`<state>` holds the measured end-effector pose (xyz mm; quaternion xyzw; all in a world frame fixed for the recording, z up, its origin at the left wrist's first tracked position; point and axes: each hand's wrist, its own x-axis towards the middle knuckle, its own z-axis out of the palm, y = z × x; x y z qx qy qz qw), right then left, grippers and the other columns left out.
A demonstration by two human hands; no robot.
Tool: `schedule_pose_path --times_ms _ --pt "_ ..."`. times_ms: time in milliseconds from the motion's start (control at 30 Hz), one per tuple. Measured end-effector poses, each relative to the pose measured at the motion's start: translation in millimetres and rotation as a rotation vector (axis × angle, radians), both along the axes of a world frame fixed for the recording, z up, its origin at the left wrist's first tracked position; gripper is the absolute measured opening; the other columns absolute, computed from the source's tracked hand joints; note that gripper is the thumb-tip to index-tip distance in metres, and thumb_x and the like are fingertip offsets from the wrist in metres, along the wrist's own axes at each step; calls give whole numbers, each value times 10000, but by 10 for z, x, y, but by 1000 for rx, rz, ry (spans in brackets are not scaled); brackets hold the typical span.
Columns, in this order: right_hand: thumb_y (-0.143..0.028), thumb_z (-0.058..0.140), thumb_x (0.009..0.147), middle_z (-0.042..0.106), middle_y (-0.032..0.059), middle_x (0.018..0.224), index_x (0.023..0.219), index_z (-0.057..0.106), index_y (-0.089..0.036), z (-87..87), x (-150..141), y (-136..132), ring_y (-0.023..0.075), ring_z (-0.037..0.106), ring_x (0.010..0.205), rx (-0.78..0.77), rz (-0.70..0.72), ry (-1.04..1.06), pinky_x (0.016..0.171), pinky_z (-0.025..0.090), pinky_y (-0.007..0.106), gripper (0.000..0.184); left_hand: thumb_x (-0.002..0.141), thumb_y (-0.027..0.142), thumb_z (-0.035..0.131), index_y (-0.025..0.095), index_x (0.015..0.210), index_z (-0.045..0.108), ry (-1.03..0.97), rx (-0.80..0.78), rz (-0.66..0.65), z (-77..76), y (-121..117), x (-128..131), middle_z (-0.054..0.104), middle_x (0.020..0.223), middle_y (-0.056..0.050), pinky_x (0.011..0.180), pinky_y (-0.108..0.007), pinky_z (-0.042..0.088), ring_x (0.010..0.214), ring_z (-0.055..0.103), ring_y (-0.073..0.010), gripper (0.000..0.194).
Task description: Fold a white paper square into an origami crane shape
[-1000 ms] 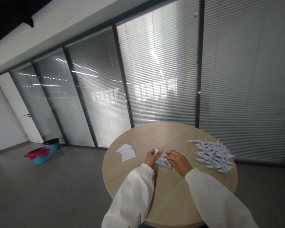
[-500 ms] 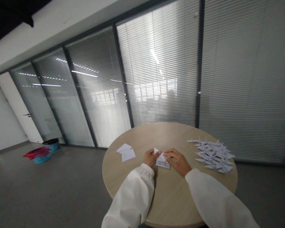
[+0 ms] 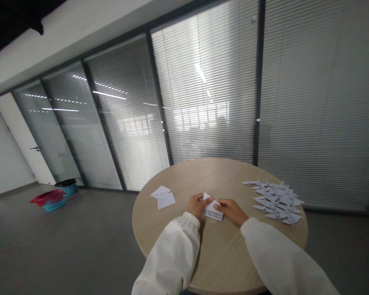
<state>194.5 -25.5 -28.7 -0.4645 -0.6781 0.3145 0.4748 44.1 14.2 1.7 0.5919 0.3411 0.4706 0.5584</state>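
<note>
Between my hands is a small folded piece of white paper [image 3: 213,211], with a pointed top and rows of dark print along its lower part. My left hand [image 3: 198,205] is closed on its left side, the thumb lying across the front. On its right edge, my right hand [image 3: 233,210] pinches with the thumb in front and the fingers behind. Several folded white paper cranes [image 3: 278,203] stand in close rows to the right. Left of my hands lie white paper sheets [image 3: 163,197], partly overlapping or creased; I cannot tell which.
The round wooden table [image 3: 215,174] carries all the paper. Behind it runs a glass partition [image 3: 203,82] with blinds. On the floor at far left are a blue basket with a red liner [image 3: 51,199] and another with a black liner [image 3: 68,187].
The folded paper has shifted slightly right and toward me. My right hand's fingers have gone from raised over the paper to closed on its right edge.
</note>
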Motion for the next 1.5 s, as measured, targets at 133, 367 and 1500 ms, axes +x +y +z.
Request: schedule_pose_path --times_ms 133,367,1500 --pt "-439 527 736 603 24 637 727 613 -106 -4 13 3 134 528 569 -16 34 29 531 399 224 345 435 396 764 87 581 606 4 -2 4 3 -7 4 587 501 -21 420 -200 371 416 493 -90 376" --pt "-403 544 726 597 15 619 688 601 -116 -14 19 10 127 525 558 -16 0 0 517 394 212 294 467 446 739 84 629 626 33 0 21 -65 75 -6 609 530 -45 409 -196 360 417 507 -99 412" --pt "-418 538 711 545 -16 555 608 572 -133 12 38 -11 110 470 529 -7 -68 -87 488 345 199 306 593 538 621 59 732 680 34 32 5 -140 173 -47 647 664 -106 481 -217 363 539 547 -137 502"
